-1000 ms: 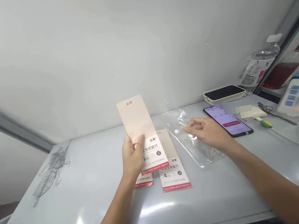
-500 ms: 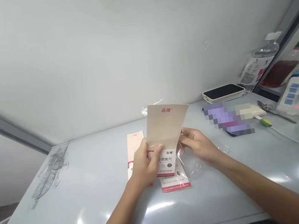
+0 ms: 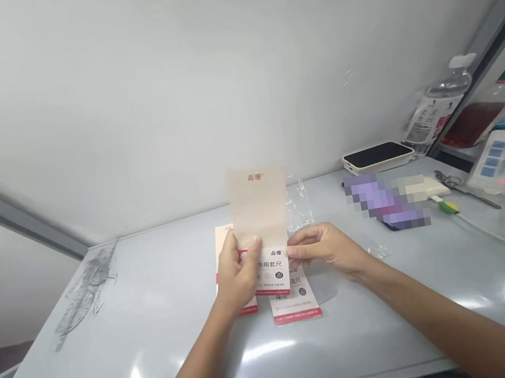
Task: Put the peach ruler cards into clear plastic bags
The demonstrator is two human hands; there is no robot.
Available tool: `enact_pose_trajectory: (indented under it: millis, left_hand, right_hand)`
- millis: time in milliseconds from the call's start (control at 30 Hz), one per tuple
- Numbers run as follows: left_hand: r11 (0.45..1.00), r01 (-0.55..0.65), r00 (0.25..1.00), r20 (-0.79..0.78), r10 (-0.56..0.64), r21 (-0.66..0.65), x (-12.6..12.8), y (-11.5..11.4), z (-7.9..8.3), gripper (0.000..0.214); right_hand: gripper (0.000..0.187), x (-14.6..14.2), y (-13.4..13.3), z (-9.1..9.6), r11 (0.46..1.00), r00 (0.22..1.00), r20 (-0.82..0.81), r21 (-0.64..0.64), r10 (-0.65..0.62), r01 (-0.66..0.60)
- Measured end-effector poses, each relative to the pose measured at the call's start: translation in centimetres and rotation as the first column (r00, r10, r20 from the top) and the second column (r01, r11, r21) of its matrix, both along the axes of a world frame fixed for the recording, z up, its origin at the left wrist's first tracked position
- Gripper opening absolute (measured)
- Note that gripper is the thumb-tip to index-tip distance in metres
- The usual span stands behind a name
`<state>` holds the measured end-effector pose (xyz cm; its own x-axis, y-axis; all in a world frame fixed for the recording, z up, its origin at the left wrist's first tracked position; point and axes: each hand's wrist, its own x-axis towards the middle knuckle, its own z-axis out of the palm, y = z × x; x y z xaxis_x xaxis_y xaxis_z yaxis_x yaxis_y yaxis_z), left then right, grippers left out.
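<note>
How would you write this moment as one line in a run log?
left hand: grips ruler-set packet | right hand: fingertips at its edge | table: second packet, third packet, clear plastic bag

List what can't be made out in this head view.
Pixelated patch: blurred out.
Printed card: left hand covers part of its text.
Card beneath: mostly hidden by the held card and left hand.
Bottle: label too small to read.
Packet: cut off by right edge.

Left hand [image 3: 235, 276] pinched, right hand [image 3: 328, 250] close beside
</note>
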<state>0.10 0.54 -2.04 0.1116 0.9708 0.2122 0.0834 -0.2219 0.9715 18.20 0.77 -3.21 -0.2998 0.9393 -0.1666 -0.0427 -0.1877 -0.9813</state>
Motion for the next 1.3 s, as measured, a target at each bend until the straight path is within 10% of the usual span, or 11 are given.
enact_pose_trajectory:
  millis: [167,367,1033,1300]
  left_hand:
    - [0.998,-0.07,0.98,0.19,0.067,0.008,0.2,0.4,-0.2,0.02]
    - [0.98,-0.176,0.984,0.032,0.174,0.092,0.4,0.1,-0.4,0.015]
    - [0.999,0.042,0.998,-0.05,-0.043,-0.019,0.3,-0.6,0.4,0.022]
    - [0.996,-0.071,0.996,0.059,0.073,-0.048,0.5,-0.2,0.0,0.022]
  right_hand:
    - [0.021,-0.1,-0.2,0.2,0.999,0.999,-0.045,0.036,-0.01,0.012]
    - [0.023,-0.3,-0.4,0.6,1.0,0.999,-0.045,-0.012,0.015,-0.016]
    - [0.015,-0.8,-0.4,0.0,0.996,0.994,-0.071,0.004,-0.086,0.087]
    - [0.015,-0.7,-0.5,0.3,0.996,0.995,-0.053,0.0,-0.087,0.087]
